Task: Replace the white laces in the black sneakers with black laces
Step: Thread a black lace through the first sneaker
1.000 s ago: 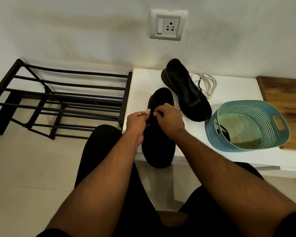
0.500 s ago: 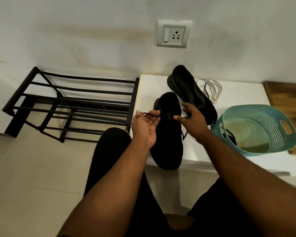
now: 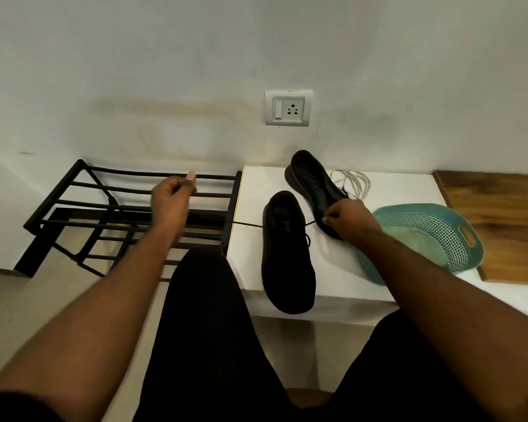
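The left hand (image 3: 171, 197) and right hand (image 3: 345, 216) are each pinching an end of the thin black lace (image 3: 247, 224), drawing it taut through the near black fabric sneaker (image 3: 287, 260) on the white table (image 3: 333, 269); evening the ends, then crossing upward, probably comes next.

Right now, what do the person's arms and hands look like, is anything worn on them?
Both forearms are bare down to the left hand and right hand: no gloves, and no watch, ring or band shows. Dark short sleeves appear only at the frame's bottom corners. One pale nail shows on the left fingers.
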Available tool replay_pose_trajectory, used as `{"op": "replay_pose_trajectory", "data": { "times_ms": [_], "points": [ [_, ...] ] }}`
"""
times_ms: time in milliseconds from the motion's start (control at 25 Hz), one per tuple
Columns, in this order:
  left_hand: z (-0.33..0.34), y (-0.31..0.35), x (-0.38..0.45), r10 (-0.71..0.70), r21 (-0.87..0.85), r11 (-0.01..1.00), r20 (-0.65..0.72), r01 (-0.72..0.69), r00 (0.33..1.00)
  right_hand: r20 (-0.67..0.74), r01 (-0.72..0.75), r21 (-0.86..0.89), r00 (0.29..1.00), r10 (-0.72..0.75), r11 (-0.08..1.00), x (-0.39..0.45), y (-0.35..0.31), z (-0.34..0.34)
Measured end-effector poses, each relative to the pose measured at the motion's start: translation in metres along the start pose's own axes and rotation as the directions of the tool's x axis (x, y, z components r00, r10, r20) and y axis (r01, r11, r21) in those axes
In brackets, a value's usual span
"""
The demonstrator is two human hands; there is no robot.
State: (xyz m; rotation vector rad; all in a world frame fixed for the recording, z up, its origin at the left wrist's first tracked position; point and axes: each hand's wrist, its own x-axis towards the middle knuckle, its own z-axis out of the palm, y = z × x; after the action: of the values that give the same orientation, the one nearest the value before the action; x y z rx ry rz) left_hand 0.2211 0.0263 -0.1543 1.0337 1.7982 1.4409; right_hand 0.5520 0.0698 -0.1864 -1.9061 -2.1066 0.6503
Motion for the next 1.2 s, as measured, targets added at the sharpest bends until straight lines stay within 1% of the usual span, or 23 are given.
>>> {"op": "replay_pose_trajectory", "data": {
  "times_ms": [80,160,240,320,360,400,440,480,520,560,600,640,680,720,760,800,840,880,920,960,1040,1120,1200],
  "points": [
    [-0.042,0.0,0.014,0.031,0.215,0.976,0.059,-0.043,0.998,-0.009,-0.024,-0.05,1.0,0.023,0.998,-0.003,0.003,-0.012],
    [-0.075,-0.001,0.014,0.029,0.37,0.926,0.132,-0.076,0.991,-0.016,-0.02,-0.042,1.0,0.019,0.999,-0.009,0.002,-0.019],
    [-0.083,-0.005,0.008,0.06,0.449,0.882,0.194,-0.144,0.979,-0.025,0.024,-0.052,0.999,-0.025,0.998,-0.014,-0.004,-0.021],
    [-0.067,-0.005,-0.001,0.112,0.51,0.827,0.262,-0.236,0.959,-0.032,0.033,-0.08,0.999,-0.036,0.996,-0.017,-0.011,-0.02],
    [-0.055,-0.004,-0.007,0.136,0.575,0.763,0.305,-0.297,0.942,-0.031,0.038,-0.098,0.999,-0.041,0.994,-0.018,-0.014,-0.019],
    [-0.042,-0.003,-0.012,0.167,0.665,0.651,0.344,-0.365,0.924,-0.032,0.054,-0.106,0.998,-0.058,0.993,-0.019,-0.017,-0.02],
    [-0.027,-0.004,-0.019,0.206,0.755,0.489,0.385,-0.436,0.9,-0.05,0.088,-0.082,0.994,-0.092,0.993,-0.02,-0.018,-0.021],
    [-0.011,-0.006,-0.029,0.254,0.801,0.328,0.436,-0.501,0.864,-0.095,0.138,-0.013,0.986,-0.139,0.99,-0.022,-0.02,-0.021],
    [0.007,-0.009,-0.041,0.281,0.807,0.206,0.494,-0.554,0.823,-0.158,0.183,0.078,0.973,-0.169,0.98,-0.027,-0.021,-0.019],
    [0.026,-0.015,-0.054,0.273,0.793,0.152,0.54,-0.59,0.796,-0.236,0.205,0.175,0.958,-0.161,0.963,-0.033,-0.022,-0.015],
    [0.045,-0.023,-0.067,0.218,0.781,0.223,0.543,-0.583,0.811,-0.299,0.182,0.289,0.95,-0.092,0.94,-0.038,-0.02,-0.005],
    [0.064,-0.028,-0.079,0.072,0.764,0.457,0.478,-0.455,0.875,-0.304,0.103,0.429,0.952,0.036,0.898,-0.042,-0.015,0.009],
    [0.08,-0.034,-0.088,-0.192,0.669,0.731,0.389,-0.133,0.901,-0.252,-0.012,0.58,0.948,0.193,0.815,-0.047,-0.013,0.025],
    [0.093,-0.04,-0.092,-0.46,0.502,0.825,0.331,0.259,0.824,-0.152,-0.138,0.7,0.93,0.335,0.701,-0.049,-0.008,0.043],
    [0.101,-0.043,-0.094,-0.638,0.315,0.768,0.3,0.558,0.709,-0.034,-0.252,0.772,0.901,0.433,0.584,-0.05,-0.007,0.057],
    [0.108,-0.047,-0.094,-0.718,0.163,0.689,0.287,0.706,0.634,0.084,-0.355,0.802,0.863,0.498,0.481,-0.049,-0.009,0.066],
    [0.114,-0.052,-0.09,-0.739,0.065,0.654,0.272,0.754,0.617,0.189,-0.438,0.812,0.822,0.537,0.385,-0.045,-0.014,0.069],
    [0.12,-0.053,-0.086,-0.742,-0.003,0.639,0.263,0.769,0.617,0.275,-0.489,0.823,0.788,0.55,0.29,-0.041,-0.019,0.069],
    [0.125,-0.052,-0.082,-0.735,-0.071,0.63,0.268,0.773,0.623,0.326,-0.502,0.839,0.772,0.545,0.209,-0.036,-0.025,0.067],
    [0.131,-0.049,-0.077,-0.728,-0.137,0.614,0.281,0.777,0.625,0.336,-0.482,0.863,0.772,0.539,0.153,-0.03,-0.029,0.062],
    [0.143,-0.039,-0.068,-0.708,-0.259,0.585,0.298,0.768,0.64,0.307,-0.403,0.913,0.777,0.55,0.06,-0.016,-0.036,0.055],
    [0.149,-0.028,-0.063,-0.669,-0.369,0.595,0.265,0.714,0.694,0.251,-0.322,0.947,0.78,0.573,0.023,-0.007,-0.037,0.05],
    [0.142,-0.017,-0.057,-0.605,-0.477,0.613,0.23,0.63,0.763,0.199,-0.246,0.969,0.806,0.558,0.009,-0.001,-0.034,0.044]
  ]
}}
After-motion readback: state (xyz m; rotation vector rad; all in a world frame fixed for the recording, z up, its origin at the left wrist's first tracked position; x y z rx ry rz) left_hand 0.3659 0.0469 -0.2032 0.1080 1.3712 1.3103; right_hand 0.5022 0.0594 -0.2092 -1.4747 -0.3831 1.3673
